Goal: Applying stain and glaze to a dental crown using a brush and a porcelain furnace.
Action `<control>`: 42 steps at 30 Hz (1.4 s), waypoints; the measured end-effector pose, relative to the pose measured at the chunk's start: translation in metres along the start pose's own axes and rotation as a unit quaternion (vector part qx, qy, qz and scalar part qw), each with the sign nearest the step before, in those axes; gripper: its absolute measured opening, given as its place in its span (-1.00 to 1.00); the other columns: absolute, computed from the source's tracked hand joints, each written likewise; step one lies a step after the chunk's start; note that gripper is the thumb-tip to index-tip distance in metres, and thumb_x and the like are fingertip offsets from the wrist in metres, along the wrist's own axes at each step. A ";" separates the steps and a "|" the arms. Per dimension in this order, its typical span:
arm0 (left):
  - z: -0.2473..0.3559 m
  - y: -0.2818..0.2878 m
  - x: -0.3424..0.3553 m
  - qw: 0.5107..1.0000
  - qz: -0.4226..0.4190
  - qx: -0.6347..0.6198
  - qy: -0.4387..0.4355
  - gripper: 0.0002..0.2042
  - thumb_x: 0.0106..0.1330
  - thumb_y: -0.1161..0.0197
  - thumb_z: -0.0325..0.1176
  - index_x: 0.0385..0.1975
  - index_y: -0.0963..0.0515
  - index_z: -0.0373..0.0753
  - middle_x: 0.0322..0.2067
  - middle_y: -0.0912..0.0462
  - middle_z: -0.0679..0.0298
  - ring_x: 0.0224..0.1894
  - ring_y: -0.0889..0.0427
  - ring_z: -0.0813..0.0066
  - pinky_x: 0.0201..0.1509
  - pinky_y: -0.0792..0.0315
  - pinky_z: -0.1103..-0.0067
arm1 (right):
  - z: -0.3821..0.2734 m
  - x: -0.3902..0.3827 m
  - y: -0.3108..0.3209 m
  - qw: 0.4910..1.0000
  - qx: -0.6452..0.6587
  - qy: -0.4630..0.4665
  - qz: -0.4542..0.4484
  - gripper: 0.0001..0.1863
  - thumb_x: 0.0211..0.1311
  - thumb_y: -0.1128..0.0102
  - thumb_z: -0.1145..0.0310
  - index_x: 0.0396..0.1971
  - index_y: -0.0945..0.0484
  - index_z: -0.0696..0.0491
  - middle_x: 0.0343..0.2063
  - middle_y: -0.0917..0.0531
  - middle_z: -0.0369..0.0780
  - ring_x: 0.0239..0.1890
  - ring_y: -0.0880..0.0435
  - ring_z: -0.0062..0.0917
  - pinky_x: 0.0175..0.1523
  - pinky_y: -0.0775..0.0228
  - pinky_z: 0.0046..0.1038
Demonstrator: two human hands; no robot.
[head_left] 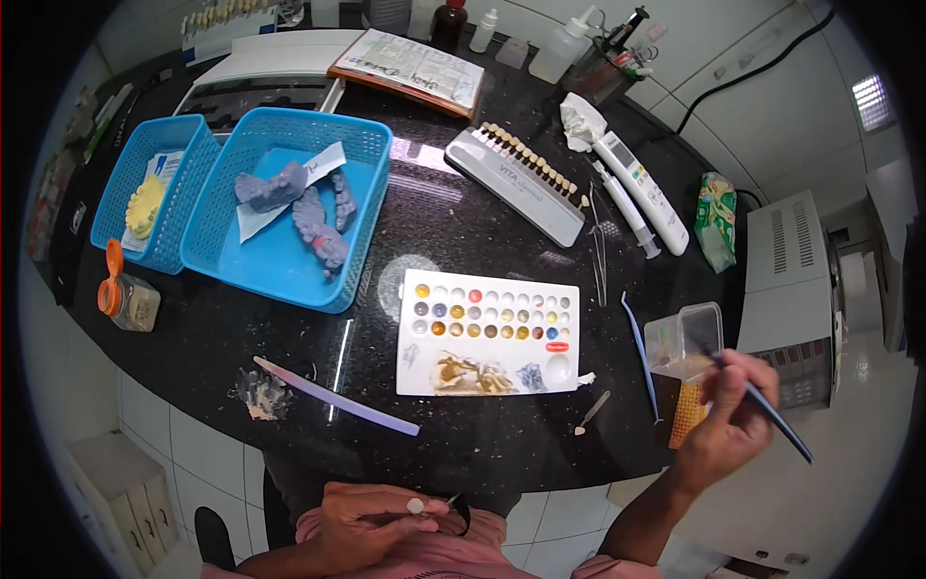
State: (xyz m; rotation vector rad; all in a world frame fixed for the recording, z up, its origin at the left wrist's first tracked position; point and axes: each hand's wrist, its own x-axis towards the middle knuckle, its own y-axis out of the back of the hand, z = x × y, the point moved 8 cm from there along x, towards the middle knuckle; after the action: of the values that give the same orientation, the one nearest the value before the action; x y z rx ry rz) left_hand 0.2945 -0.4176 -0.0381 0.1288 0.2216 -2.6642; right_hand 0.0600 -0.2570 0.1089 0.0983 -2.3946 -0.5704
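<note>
Near my body at the bottom, my left hand [362,524] is closed in a pinch around a small whitish dental crown [416,506]. A thin metal tip and a dark curved piece show beside its fingers; what they belong to is unclear. At the right edge of the table, my right hand [735,415] grips a slim dark blue brush [777,421]. Its tip points into the clear plastic box [672,338]. Between the hands lies a white palette [490,333] with rows of coloured wells and brown and blue smears along its near side.
Blue baskets [207,246] hold purple and yellow dental moulds. Near the palette lie a purple file [352,401], a blue instrument [640,352] and an orange sponge [687,413]. Behind are a tooth shade guide [521,188], tweezers [599,251], a syringe [627,207] and a grey machine [786,280].
</note>
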 end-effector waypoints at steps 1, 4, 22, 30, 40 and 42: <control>-0.002 -0.001 -0.001 1.000 0.023 -0.005 0.021 -0.83 -0.04 -0.37 -0.65 -0.40 -0.64 -0.40 -0.40 -0.69 0.05 -0.36 -0.71 0.36 -0.29 -0.63 0.60 | 0.007 -0.009 -0.006 0.999 0.014 -0.015 -0.040 -0.84 0.20 -0.17 0.41 -0.38 -0.51 0.23 -0.50 -0.53 -0.22 -0.53 -0.52 -0.63 -0.39 -0.33 -0.68; 0.002 -0.007 0.001 0.999 0.010 0.029 0.011 -0.86 -0.06 -0.37 -0.67 -0.45 -0.63 -0.44 -0.43 -0.68 0.04 -0.39 -0.71 0.35 -0.30 -0.63 0.59 | 0.014 -0.027 -0.024 0.987 0.060 -0.010 -0.151 -0.86 0.15 -0.19 0.46 -0.40 -0.52 0.23 -0.54 -0.58 -0.18 -0.52 -0.56 -0.58 -0.39 -0.36 -0.64; -0.015 -0.002 -0.007 0.991 0.093 0.005 0.094 -0.88 -0.07 -0.43 -0.61 -0.60 -0.60 -0.48 -0.55 -0.66 0.01 -0.41 -0.70 0.17 -0.35 -0.65 0.52 | 0.023 -0.036 -0.056 0.965 0.067 0.034 -0.252 -0.91 -0.03 -0.28 0.55 -0.47 -0.58 0.19 -0.61 -0.63 -0.17 -0.59 -0.63 -0.48 -0.48 -0.44 -0.59; -0.012 -0.003 -0.005 0.992 0.084 0.017 0.090 -0.88 -0.06 -0.43 -0.59 -0.60 -0.60 -0.48 -0.55 -0.66 0.02 -0.42 -0.70 0.21 -0.35 -0.64 0.53 | 0.023 -0.037 -0.053 0.967 0.059 0.037 -0.246 -0.90 -0.04 -0.28 0.56 -0.47 -0.57 0.21 -0.60 -0.63 -0.15 -0.58 -0.63 -0.47 -0.45 -0.46 -0.58; -0.018 -0.003 -0.008 0.991 0.090 -0.009 0.097 -0.89 -0.05 -0.41 -0.63 -0.59 -0.59 -0.50 -0.53 -0.66 0.00 -0.39 -0.70 0.18 -0.33 -0.65 0.49 | 0.023 -0.038 -0.055 0.965 0.058 0.029 -0.253 -0.91 -0.04 -0.28 0.56 -0.49 -0.57 0.22 -0.60 -0.63 -0.15 -0.58 -0.63 -0.46 -0.46 -0.46 -0.58; -0.017 -0.003 -0.008 0.991 0.090 -0.014 0.096 -0.89 -0.05 -0.41 -0.64 -0.59 -0.59 -0.51 -0.53 -0.66 0.00 -0.39 -0.70 0.17 -0.32 -0.65 0.48 | 0.023 -0.040 -0.053 0.965 0.069 0.031 -0.251 -0.91 -0.05 -0.28 0.56 -0.49 -0.57 0.22 -0.60 -0.63 -0.15 -0.58 -0.64 -0.45 -0.46 -0.46 -0.58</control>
State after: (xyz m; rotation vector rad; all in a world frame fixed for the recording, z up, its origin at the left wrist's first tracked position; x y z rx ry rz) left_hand 0.3012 -0.4088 -0.0539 0.3796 0.2943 -2.4671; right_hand 0.0720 -0.2873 0.0470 0.7884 -2.3455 -0.6134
